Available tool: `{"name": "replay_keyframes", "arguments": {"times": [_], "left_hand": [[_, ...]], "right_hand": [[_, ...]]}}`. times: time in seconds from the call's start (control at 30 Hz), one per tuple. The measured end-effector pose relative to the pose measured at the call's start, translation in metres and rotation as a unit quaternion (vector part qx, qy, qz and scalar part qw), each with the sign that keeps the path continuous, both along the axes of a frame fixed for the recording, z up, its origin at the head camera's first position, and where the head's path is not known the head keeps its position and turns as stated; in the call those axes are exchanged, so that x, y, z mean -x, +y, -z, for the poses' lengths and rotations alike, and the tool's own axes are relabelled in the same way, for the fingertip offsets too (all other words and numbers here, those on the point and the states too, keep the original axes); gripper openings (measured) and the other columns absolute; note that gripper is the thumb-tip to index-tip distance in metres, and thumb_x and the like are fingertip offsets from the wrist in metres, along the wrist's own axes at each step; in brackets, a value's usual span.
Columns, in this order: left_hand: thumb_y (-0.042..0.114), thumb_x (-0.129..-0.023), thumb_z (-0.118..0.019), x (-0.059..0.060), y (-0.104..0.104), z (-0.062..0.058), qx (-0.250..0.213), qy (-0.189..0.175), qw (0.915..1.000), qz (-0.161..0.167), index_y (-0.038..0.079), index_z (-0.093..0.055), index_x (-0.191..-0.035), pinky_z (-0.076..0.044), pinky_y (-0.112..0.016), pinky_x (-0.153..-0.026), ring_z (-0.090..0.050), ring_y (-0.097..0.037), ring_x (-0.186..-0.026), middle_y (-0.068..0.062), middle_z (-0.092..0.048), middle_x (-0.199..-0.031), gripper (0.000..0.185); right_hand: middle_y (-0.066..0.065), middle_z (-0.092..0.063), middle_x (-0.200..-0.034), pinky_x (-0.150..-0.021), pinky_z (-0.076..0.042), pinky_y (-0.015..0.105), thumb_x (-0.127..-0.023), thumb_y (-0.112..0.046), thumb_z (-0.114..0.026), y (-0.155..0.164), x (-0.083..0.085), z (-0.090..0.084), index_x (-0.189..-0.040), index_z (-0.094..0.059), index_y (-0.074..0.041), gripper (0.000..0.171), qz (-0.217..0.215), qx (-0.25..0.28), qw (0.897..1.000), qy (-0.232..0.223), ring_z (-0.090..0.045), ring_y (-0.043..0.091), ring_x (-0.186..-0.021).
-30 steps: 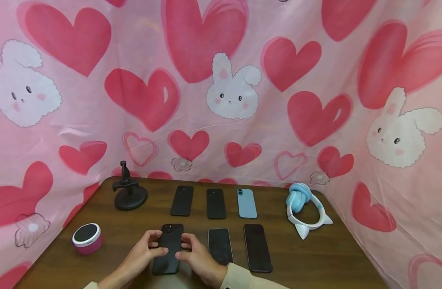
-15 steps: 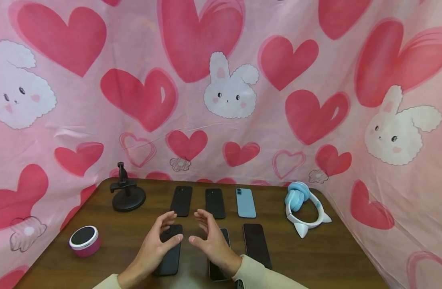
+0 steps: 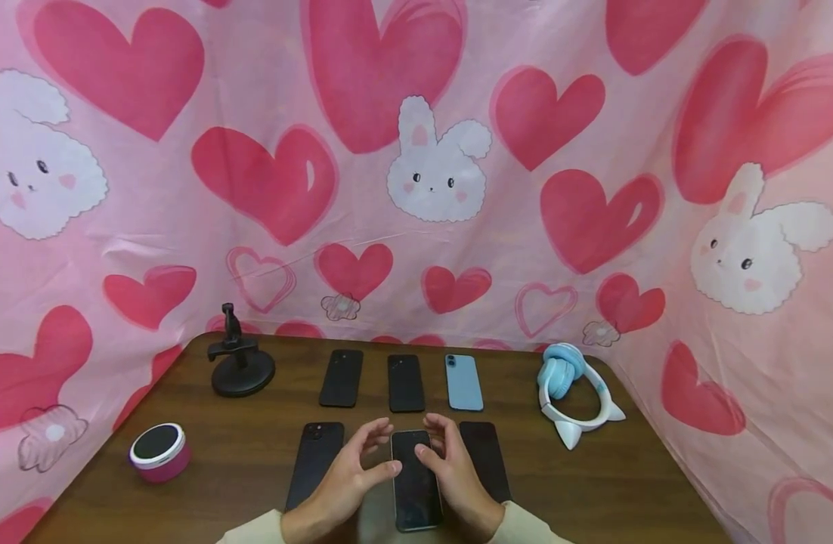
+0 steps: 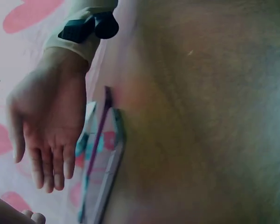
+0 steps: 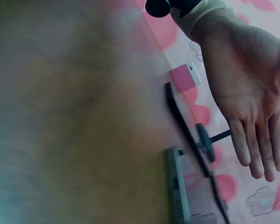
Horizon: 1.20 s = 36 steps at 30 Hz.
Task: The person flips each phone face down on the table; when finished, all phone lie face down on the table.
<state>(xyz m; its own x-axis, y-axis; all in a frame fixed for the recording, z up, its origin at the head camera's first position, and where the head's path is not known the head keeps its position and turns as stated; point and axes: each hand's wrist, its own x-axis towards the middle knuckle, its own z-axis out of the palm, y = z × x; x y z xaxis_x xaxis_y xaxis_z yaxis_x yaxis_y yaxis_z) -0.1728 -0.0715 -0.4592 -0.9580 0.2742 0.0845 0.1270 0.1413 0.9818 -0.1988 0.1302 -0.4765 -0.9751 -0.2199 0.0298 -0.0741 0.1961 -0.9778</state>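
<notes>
Left hand (image 3: 348,480) and right hand (image 3: 462,483): fingers loosely extended, nothing gripped, hovering either side of the middle phone (image 3: 417,495). It's screen-up on the near counter (image 3: 593,491), between the black phone (image 3: 313,461) left and purple-edged phone (image 3: 483,453) right.

Hands (image 3: 460,476) partly hide the near middle phone (image 3: 416,497).

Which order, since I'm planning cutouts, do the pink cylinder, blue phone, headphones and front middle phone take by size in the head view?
By outline, largest first:
1. Headphones
2. Front middle phone
3. Pink cylinder
4. Blue phone
True sizes unsure: the blue phone lies farther from the camera.
</notes>
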Motion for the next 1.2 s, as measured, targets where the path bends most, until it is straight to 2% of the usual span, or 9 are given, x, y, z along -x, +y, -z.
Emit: {"name": "replay_keyframes", "arguments": {"times": [0.13,0.3,0.4,0.63,0.9,1.07,1.2], "left_hand": [[0.022,-0.088,-0.077,0.003,0.004,0.008,0.01,-0.027,0.9995,0.008,-0.004,-0.036,-0.15,-0.035,-0.062,-0.115,-0.047,-0.038,-0.135,-0.024,-0.046,-0.152,0.078],[0.017,-0.083,-0.081,0.007,0.007,0.014,0.033,-0.066,0.9972,0.016,-0.008,-0.033,-0.15,-0.037,-0.065,-0.109,-0.049,-0.043,-0.131,-0.029,-0.045,-0.15,0.086],[0.016,-0.082,-0.082,0.008,0.008,0.018,0.045,-0.076,0.996,0.01,-0.01,-0.034,-0.149,-0.04,-0.063,-0.106,-0.052,-0.04,-0.126,-0.029,-0.049,-0.145,0.086],[0.019,-0.082,-0.081,0.01,0.006,0.029,0.086,-0.097,0.9916,-0.001,-0.011,-0.04,-0.143,-0.052,-0.05,-0.09,-0.058,-0.029,-0.11,-0.028,-0.053,-0.139,0.079],[0.017,-0.083,-0.08,0.014,0.007,0.033,0.061,-0.126,0.9901,0.009,-0.013,-0.035,-0.146,-0.051,-0.045,-0.092,-0.058,-0.025,-0.109,-0.023,-0.055,-0.132,0.083],[0.015,-0.084,-0.078,0.013,0.007,0.033,0.05,-0.132,0.9899,0.015,-0.014,-0.031,-0.146,-0.051,-0.046,-0.093,-0.059,-0.025,-0.109,-0.023,-0.056,-0.129,0.084],[0.016,-0.083,-0.078,0.013,0.008,0.031,0.047,-0.14,0.989,0.008,-0.013,-0.03,-0.148,-0.051,-0.047,-0.094,-0.059,-0.027,-0.111,-0.024,-0.055,-0.13,0.085]], "right_hand": [[0.024,-0.039,-0.151,-0.111,-0.039,0.061,-0.098,-0.02,-0.064,0.005,-0.001,0.009,-0.15,-0.03,0.001,0.065,0.016,0.002,0.999,-0.048,-0.044,0.039,-0.133],[0.026,-0.04,-0.148,-0.107,-0.043,0.056,-0.094,-0.015,-0.069,0.005,-0.004,0.017,-0.148,-0.031,0.003,0.069,0.036,0.006,0.998,-0.06,-0.046,0.037,-0.13],[0.026,-0.04,-0.148,-0.106,-0.046,0.054,-0.093,-0.014,-0.069,0.007,-0.004,0.018,-0.148,-0.032,0.003,0.069,0.042,0.003,0.997,-0.063,-0.048,0.036,-0.128],[0.027,-0.041,-0.147,-0.097,-0.051,0.043,-0.093,-0.012,-0.066,0.007,-0.007,0.021,-0.147,-0.033,0.004,0.065,0.036,0.009,0.996,-0.085,-0.05,0.03,-0.119],[0.028,-0.039,-0.147,-0.092,-0.054,0.039,-0.093,-0.009,-0.064,0.002,-0.005,0.023,-0.148,-0.03,0.004,0.066,0.02,0.025,0.994,-0.108,-0.052,0.027,-0.113],[0.028,-0.039,-0.148,-0.095,-0.056,0.041,-0.094,-0.01,-0.063,0.003,-0.003,0.022,-0.149,-0.029,0.004,0.067,0.011,0.022,0.993,-0.114,-0.055,0.025,-0.114],[0.027,-0.04,-0.148,-0.097,-0.055,0.043,-0.093,-0.011,-0.063,0.003,-0.002,0.019,-0.149,-0.03,0.005,0.067,0.007,0.02,0.993,-0.113,-0.055,0.027,-0.117]]}}
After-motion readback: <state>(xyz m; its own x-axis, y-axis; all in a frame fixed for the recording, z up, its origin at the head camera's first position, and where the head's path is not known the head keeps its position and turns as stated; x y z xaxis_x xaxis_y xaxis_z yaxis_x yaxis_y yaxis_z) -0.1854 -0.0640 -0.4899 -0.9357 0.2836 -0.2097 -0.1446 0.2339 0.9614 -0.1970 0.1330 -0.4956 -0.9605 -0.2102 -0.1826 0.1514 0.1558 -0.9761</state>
